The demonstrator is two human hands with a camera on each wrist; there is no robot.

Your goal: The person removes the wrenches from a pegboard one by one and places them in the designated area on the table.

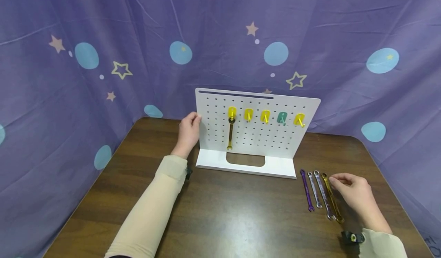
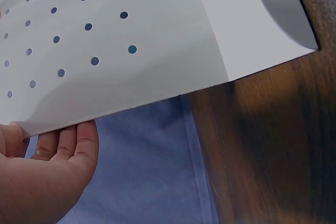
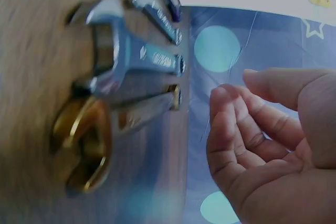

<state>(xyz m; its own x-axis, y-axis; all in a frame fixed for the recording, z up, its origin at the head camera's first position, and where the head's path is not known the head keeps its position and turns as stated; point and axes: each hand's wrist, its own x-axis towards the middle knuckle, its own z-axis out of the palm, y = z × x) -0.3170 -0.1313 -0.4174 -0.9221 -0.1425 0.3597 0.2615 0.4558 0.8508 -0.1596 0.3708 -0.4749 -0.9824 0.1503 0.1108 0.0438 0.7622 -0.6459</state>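
My left hand [image 1: 189, 129] pinches the left edge of a white pegboard [image 1: 215, 128], thumb on the front and fingers behind, as the left wrist view shows. A dark gold wrench [image 1: 231, 135] hangs on the board's leftmost yellow hook [image 1: 232, 112]. On the table at the right, my right hand [image 1: 356, 193] hovers beside a gold wrench [image 1: 331, 198], its fingers loosely bent with nothing between them. Left of that wrench lie a larger silver wrench [image 1: 323, 195], a smaller silver wrench [image 1: 314, 189] and a purple wrench [image 1: 306, 191], roughly side by side.
More yellow hooks [image 1: 265, 116] and one green hook [image 1: 282, 118] run along the board, with no tools on them. The board's base [image 1: 210, 159] stands on a brown wooden table [image 1: 220, 212]. A purple curtain [image 1: 220, 40] surrounds the table's back and sides.
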